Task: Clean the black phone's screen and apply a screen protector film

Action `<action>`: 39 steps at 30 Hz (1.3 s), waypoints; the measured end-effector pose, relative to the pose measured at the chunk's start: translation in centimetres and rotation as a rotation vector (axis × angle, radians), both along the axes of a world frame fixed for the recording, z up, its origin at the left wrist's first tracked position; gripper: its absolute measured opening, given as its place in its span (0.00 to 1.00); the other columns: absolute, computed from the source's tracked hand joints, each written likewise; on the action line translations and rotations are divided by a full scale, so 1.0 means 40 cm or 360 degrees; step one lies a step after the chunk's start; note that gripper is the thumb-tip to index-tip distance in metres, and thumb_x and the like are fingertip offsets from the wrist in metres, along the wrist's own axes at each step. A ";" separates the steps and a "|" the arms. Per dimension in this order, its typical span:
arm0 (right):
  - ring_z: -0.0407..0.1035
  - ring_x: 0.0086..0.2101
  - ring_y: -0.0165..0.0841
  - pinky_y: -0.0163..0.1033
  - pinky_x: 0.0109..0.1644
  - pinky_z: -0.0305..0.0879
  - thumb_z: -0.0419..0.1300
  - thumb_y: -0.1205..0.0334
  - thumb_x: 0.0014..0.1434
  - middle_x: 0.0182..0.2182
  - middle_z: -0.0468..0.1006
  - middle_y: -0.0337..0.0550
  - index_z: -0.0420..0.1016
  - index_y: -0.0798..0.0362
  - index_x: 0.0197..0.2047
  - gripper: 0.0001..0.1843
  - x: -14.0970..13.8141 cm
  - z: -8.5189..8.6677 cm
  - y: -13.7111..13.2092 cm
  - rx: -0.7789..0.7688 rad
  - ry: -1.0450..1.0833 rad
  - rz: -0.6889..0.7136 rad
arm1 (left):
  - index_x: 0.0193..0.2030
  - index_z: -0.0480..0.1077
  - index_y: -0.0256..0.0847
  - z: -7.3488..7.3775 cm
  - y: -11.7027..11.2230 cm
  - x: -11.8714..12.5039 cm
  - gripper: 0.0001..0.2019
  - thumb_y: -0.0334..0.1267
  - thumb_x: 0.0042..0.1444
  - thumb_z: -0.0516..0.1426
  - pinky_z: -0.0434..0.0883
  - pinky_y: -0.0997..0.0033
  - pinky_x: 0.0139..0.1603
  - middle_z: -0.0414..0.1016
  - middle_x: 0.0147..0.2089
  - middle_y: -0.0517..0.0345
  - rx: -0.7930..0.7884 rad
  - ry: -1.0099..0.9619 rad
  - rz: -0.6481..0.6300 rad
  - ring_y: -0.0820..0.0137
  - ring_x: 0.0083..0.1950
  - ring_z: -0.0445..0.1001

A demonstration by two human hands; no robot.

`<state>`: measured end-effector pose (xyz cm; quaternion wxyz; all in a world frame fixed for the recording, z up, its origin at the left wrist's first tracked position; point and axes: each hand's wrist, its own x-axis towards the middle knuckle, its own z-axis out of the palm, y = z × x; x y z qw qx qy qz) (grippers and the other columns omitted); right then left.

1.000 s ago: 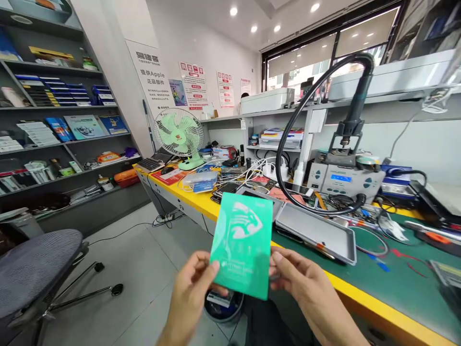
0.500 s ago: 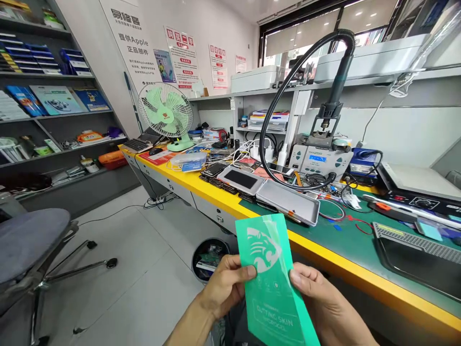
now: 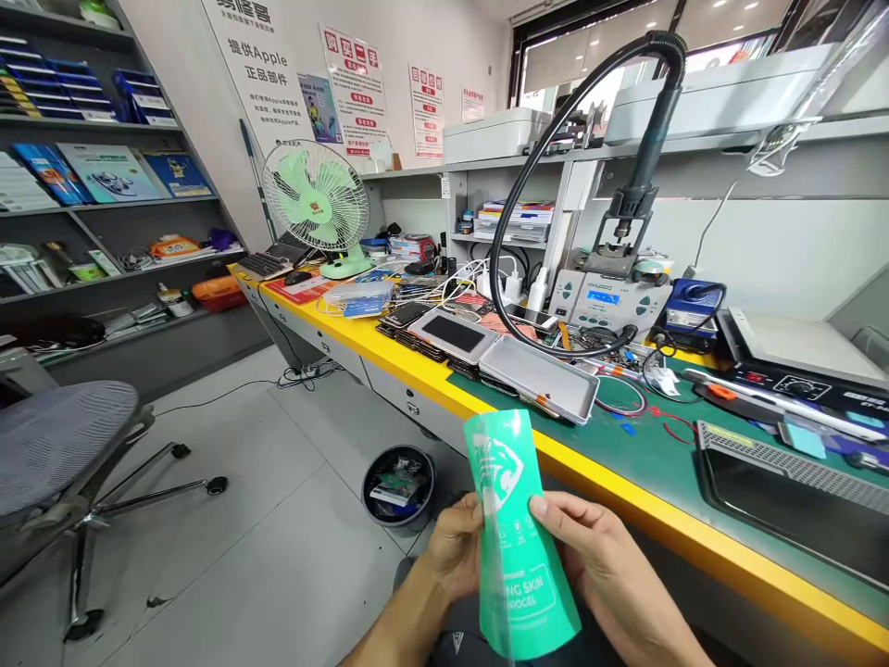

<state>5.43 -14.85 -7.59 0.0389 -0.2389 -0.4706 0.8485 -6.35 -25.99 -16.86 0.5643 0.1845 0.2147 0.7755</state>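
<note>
A green hydrogel film sheet (image 3: 514,537) with a white animal-head logo and partly readable "SKIN" lettering is held upright over my lap. It bows lengthwise, and a glossy clear strip runs down its left side. My left hand (image 3: 455,547) pinches the left edge, thumb in front and fingers behind. On the opposite edge, my right hand (image 3: 583,537) grips at about the same height, thumb on the front. The fingers behind the sheet are partly hidden.
A yellow-edged workbench (image 3: 625,491) runs along the right, bearing a phone tray (image 3: 534,375), a soldering station (image 3: 601,298) and a black device (image 3: 798,500). Below stands a waste bin (image 3: 399,491) with scraps. A fan (image 3: 316,199) and chair (image 3: 62,454) are at left.
The sheet has gone from nearly flat with a fold at its right side to a lengthwise curve, and its bottom edge now shows. The view has shifted slightly downward, and the bin shows more fully.
</note>
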 end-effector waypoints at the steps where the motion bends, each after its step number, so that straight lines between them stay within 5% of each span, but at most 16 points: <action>1: 0.72 0.34 0.36 0.39 0.41 0.71 0.74 0.43 0.53 0.36 0.80 0.49 0.84 0.56 0.42 0.25 0.001 -0.013 0.005 0.0054 -0.0017 -0.0039 | 0.43 0.76 0.36 0.012 -0.005 0.000 0.15 0.47 0.61 0.64 0.77 0.56 0.49 0.81 0.42 0.54 -0.0015 -0.0003 0.0020 0.65 0.44 0.80; 9: 0.61 0.25 0.27 0.33 0.29 0.59 0.77 0.42 0.45 0.26 0.73 0.39 0.78 0.57 0.31 0.26 -0.011 -0.086 0.023 0.0464 -0.0088 -0.0393 | 0.49 0.79 0.33 0.115 -0.035 0.012 0.17 0.41 0.56 0.65 0.73 0.55 0.57 0.85 0.43 0.44 -0.0285 0.0033 0.0163 0.54 0.48 0.82; 15: 0.67 0.29 0.33 0.36 0.34 0.63 0.77 0.44 0.45 0.29 0.78 0.46 0.82 0.59 0.31 0.25 -0.008 -0.071 0.035 0.0552 -0.0025 -0.0179 | 0.43 0.80 0.32 0.141 -0.042 0.022 0.17 0.42 0.49 0.69 0.76 0.58 0.48 0.84 0.37 0.45 -0.0504 0.0139 0.0329 0.58 0.37 0.82; 23: 0.68 0.40 0.37 0.36 0.39 0.67 0.68 0.33 0.53 0.38 0.77 0.50 0.82 0.57 0.37 0.31 0.025 -0.028 0.052 0.0577 0.0045 -0.0265 | 0.36 0.79 0.38 0.182 -0.067 0.029 0.14 0.44 0.47 0.71 0.73 0.69 0.38 0.80 0.34 0.55 -0.0742 0.0317 0.0618 0.68 0.33 0.75; 31: 0.64 0.34 0.32 0.34 0.41 0.61 0.71 0.37 0.53 0.31 0.75 0.42 0.82 0.55 0.35 0.26 0.002 -0.029 0.024 0.0826 -0.0085 -0.0237 | 0.37 0.78 0.41 0.193 -0.091 0.030 0.15 0.48 0.49 0.71 0.71 0.70 0.37 0.76 0.32 0.59 -0.0895 0.0556 0.0800 0.71 0.32 0.70; 36: 0.65 0.36 0.34 0.34 0.42 0.63 0.67 0.30 0.52 0.34 0.76 0.43 0.80 0.53 0.37 0.31 -0.020 -0.010 0.010 0.0859 -0.0074 -0.0278 | 0.41 0.78 0.42 0.209 -0.114 0.022 0.19 0.49 0.46 0.72 0.73 0.68 0.40 0.78 0.37 0.56 -0.1001 0.0715 0.0993 0.65 0.37 0.74; 39: 0.66 0.38 0.35 0.33 0.42 0.65 0.67 0.27 0.49 0.34 0.75 0.43 0.79 0.52 0.35 0.33 -0.016 0.016 0.037 0.0835 -0.0118 -0.0346 | 0.43 0.78 0.41 0.241 -0.135 -0.050 0.22 0.47 0.42 0.74 0.74 0.65 0.39 0.80 0.37 0.53 -0.1071 0.0742 0.1146 0.59 0.40 0.78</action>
